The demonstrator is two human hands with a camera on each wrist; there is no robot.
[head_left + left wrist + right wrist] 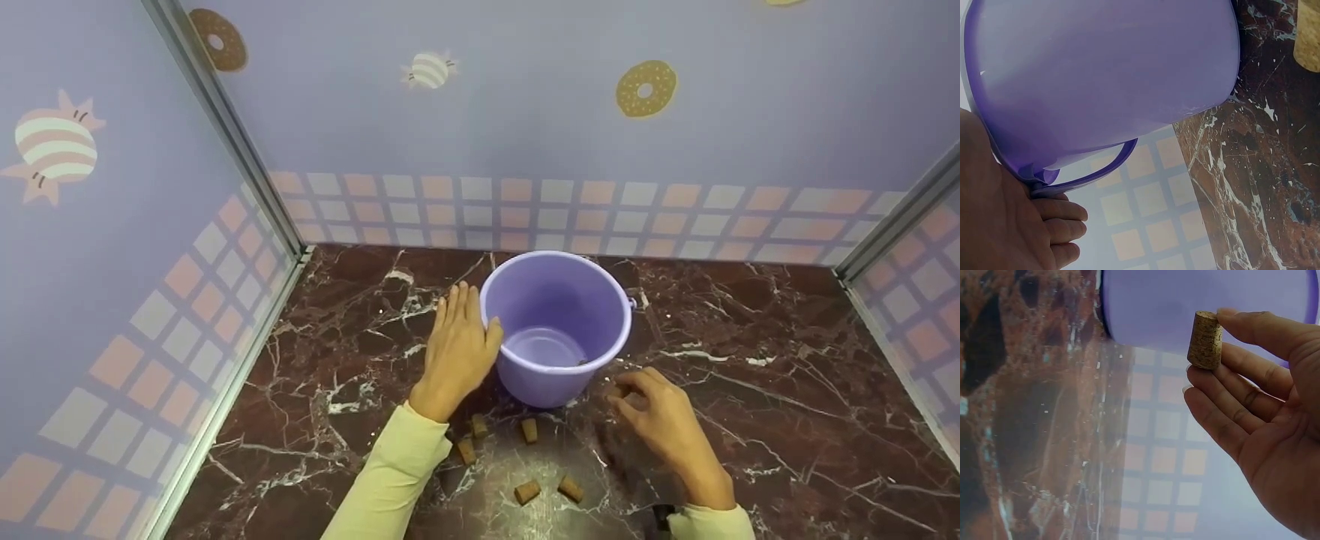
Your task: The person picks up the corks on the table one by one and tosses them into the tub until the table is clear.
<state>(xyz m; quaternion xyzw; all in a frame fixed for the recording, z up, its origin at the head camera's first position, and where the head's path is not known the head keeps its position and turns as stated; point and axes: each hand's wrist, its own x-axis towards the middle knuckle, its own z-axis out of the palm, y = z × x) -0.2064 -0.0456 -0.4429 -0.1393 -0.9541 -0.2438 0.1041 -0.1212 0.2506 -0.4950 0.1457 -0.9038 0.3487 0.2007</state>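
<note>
A purple bucket (pixel 544 386) stands upright on the marble surface, a small brown bit showing at its inner bottom. Against its left rim rests my left hand (pixel 459 352), fingers straight; in the left wrist view that hand (pixel 1022 219) touches the rim beside the handle (pixel 1095 173). Right of the bucket, my right hand (pixel 664 420) is raised. The right wrist view shows this hand (pixel 1275 382) pinching a cork (pixel 1205 340) between thumb and fingers, the bucket (pixel 1151 304) behind it.
Several corks lie in front of the bucket, among them one cork (pixel 530 430) close to its base and another (pixel 527 492) nearer the front. A patterned wall (pixel 525 135) stands behind, with side panels at left and right.
</note>
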